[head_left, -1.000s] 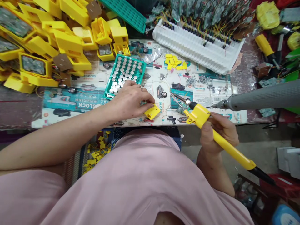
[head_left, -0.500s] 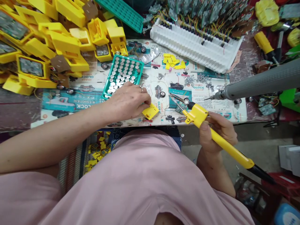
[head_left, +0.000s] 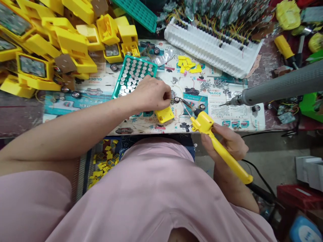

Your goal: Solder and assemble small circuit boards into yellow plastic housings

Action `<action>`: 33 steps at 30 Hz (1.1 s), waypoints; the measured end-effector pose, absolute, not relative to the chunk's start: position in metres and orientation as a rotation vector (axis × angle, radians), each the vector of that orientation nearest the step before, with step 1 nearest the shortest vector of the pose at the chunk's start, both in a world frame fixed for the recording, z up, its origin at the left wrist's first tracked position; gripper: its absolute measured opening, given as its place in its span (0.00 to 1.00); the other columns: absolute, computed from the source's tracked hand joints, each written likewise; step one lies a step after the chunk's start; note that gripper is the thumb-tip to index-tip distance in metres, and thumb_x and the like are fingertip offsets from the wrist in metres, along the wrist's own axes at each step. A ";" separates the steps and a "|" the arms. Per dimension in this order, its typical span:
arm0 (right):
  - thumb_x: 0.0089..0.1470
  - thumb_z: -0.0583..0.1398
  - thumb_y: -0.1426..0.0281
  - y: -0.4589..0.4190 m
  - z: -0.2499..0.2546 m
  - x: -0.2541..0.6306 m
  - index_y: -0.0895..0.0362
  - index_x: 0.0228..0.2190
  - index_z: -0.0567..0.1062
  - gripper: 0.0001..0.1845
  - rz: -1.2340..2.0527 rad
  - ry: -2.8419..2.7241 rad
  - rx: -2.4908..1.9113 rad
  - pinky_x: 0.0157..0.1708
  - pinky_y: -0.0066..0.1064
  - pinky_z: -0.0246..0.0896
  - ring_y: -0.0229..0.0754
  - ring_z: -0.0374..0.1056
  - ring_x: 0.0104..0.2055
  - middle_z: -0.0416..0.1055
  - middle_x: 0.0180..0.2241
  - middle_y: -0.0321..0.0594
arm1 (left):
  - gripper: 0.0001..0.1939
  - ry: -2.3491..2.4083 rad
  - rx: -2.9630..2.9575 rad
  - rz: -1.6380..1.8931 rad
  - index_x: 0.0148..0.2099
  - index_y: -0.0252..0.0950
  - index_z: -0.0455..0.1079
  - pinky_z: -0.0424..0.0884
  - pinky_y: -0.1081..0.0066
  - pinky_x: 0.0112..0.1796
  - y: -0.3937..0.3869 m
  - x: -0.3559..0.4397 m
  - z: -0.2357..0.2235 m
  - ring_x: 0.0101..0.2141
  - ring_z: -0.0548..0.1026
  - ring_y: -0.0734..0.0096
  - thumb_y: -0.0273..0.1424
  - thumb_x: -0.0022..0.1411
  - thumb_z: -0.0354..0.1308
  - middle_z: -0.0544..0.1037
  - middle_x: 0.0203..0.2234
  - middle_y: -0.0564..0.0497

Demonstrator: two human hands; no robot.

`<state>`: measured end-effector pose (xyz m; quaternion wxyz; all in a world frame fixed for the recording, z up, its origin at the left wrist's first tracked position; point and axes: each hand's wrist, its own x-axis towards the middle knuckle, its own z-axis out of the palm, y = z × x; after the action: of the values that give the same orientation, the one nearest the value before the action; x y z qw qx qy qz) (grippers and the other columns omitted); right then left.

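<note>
My right hand [head_left: 228, 143] grips a yellow soldering gun [head_left: 219, 144] with a black cord end. Its metal tip points left and lies close to a small round part with a black rim [head_left: 176, 99]. My left hand [head_left: 153, 94] is closed, its fingers bent down and pinched beside that part; what they hold is hidden. Just under the left hand, a small yellow plastic case [head_left: 165, 115] lies on the printed sheet [head_left: 148, 126]. Partly behind my left hand and wrist stands a green tray [head_left: 154, 69] of round silver button cells [head_left: 133, 74].
Yellow housings [head_left: 70, 42] are heaped at the left. A white ridged foam block [head_left: 209, 50] with wired circuit boards stands at the back. Small yellow pieces [head_left: 188, 64] and screws [head_left: 213, 84] lie mid-table. A grey electric screwdriver [head_left: 277, 87] juts in from the right.
My left hand has moved slightly up and right, its fingers closer to the round part. My right hand has brought the soldering gun left, its tip nearer to the left hand.
</note>
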<state>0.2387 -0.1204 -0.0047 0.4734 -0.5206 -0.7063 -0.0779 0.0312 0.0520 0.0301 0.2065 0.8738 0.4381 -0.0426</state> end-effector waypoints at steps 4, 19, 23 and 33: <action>0.49 0.71 0.69 -0.119 0.005 0.234 0.53 0.39 0.73 0.16 -0.289 -1.882 -1.245 0.26 0.24 0.73 0.36 0.76 0.25 0.80 0.28 0.32 | 0.11 1.246 2.439 -0.135 0.33 0.38 0.79 0.67 0.59 0.50 0.055 0.034 0.031 0.41 0.79 0.55 0.33 0.53 0.56 0.78 0.27 0.51; 0.52 0.70 0.67 -0.113 0.015 0.223 0.53 0.35 0.72 0.12 -0.349 -2.024 -1.245 0.27 0.23 0.71 0.34 0.74 0.25 0.78 0.26 0.31 | 0.08 1.201 2.471 0.008 0.29 0.38 0.78 0.67 0.60 0.48 0.058 0.033 0.022 0.39 0.77 0.58 0.33 0.51 0.57 0.74 0.22 0.52; 0.50 0.71 0.65 -0.114 0.014 0.223 0.55 0.35 0.73 0.15 -0.337 -2.054 -1.242 0.30 0.23 0.73 0.33 0.75 0.27 0.79 0.28 0.33 | 0.08 1.201 2.483 -0.011 0.29 0.38 0.77 0.67 0.59 0.49 0.058 0.034 0.022 0.38 0.77 0.58 0.32 0.52 0.57 0.73 0.22 0.52; 0.53 0.70 0.66 -0.113 0.023 0.224 0.54 0.34 0.72 0.12 -0.338 -2.142 -1.223 0.30 0.25 0.73 0.34 0.75 0.28 0.78 0.28 0.34 | 0.07 1.194 2.475 -0.032 0.28 0.37 0.76 0.67 0.57 0.51 0.059 0.039 0.024 0.40 0.76 0.56 0.31 0.51 0.57 0.74 0.23 0.51</action>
<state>0.2237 -0.1128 0.0228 0.3202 -0.4655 -0.8150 -0.1285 0.0387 0.0591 0.0240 0.1954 0.8832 0.4262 -0.0113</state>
